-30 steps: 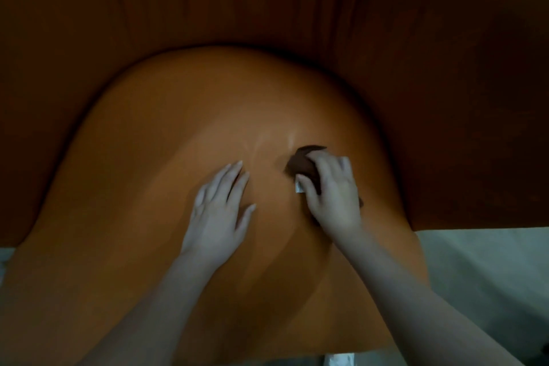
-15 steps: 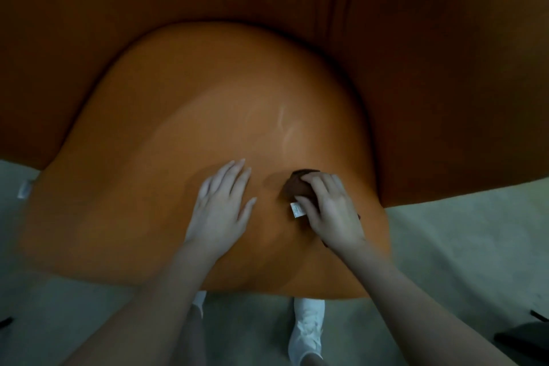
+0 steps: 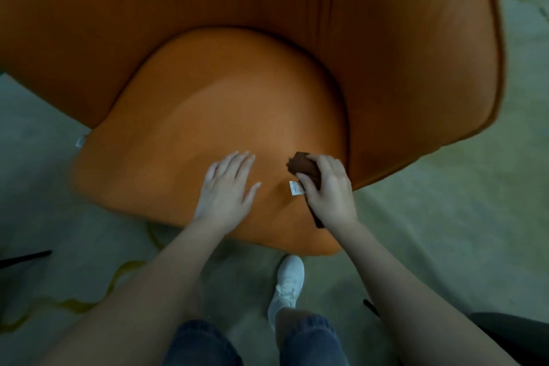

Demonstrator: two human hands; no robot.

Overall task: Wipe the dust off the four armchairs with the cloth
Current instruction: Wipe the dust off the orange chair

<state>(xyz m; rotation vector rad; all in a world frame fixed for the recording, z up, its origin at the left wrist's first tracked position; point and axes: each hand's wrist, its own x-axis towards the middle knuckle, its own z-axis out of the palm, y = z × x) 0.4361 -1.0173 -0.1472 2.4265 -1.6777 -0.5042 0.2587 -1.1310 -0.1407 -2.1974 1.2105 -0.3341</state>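
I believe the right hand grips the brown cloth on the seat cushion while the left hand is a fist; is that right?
Not quite: in the head view the left hand lies flat, fingers straight, on the seat cushion. The right hand does grip the brown cloth there.

the left hand [image 3: 227, 187] lies flat, fingers [image 3: 237, 162] straight, on the orange seat cushion [image 3: 208, 116] of the armchair [image 3: 386, 53]. just beside it, the right hand [image 3: 329, 190] grips a brown cloth [image 3: 303, 166] against the cushion near its right edge; a white tag [image 3: 295, 188] hangs from the cloth. below, a white shoe [image 3: 288, 282] and jeans [image 3: 309, 339] stand on the pale floor [image 3: 445, 217].
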